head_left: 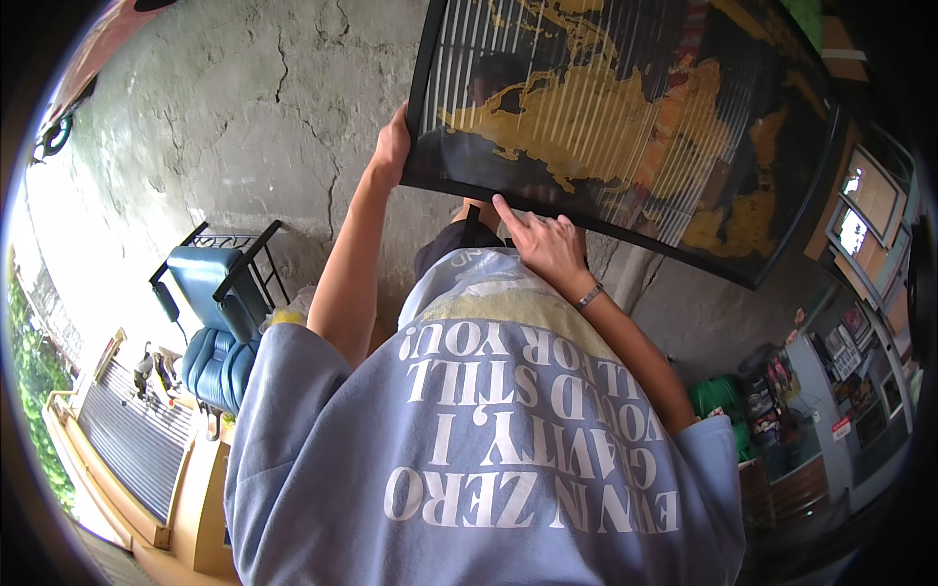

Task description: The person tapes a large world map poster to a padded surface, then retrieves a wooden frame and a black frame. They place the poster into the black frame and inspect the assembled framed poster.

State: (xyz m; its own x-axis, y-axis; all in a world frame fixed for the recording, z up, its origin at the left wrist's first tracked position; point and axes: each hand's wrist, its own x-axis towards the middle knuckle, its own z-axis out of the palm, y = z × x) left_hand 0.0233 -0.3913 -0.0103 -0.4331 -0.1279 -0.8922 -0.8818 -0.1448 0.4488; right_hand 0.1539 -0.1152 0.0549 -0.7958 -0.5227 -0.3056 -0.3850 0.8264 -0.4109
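Observation:
A large framed world map (576, 107), black with gold land areas, is held up in front of me, tilted. Its glossy front reflects pale stripes and a dark shape. My left hand (393, 146) grips the left side of the black frame, with most of its fingers hidden behind. At the lower edge, my right hand (549, 244) is closed with the index finger stretched along the frame; the part of the hand under the edge is partly hidden. A bracelet (590, 295) circles my right wrist.
Cracked grey concrete (244, 107) spreads beneath. To the left stand a blue padded chair (205, 283) with black metal arms and a ribbed blue seat (217, 369). At right are a glass display case (809, 405), a green object (720, 402) and stacked frames (865, 210).

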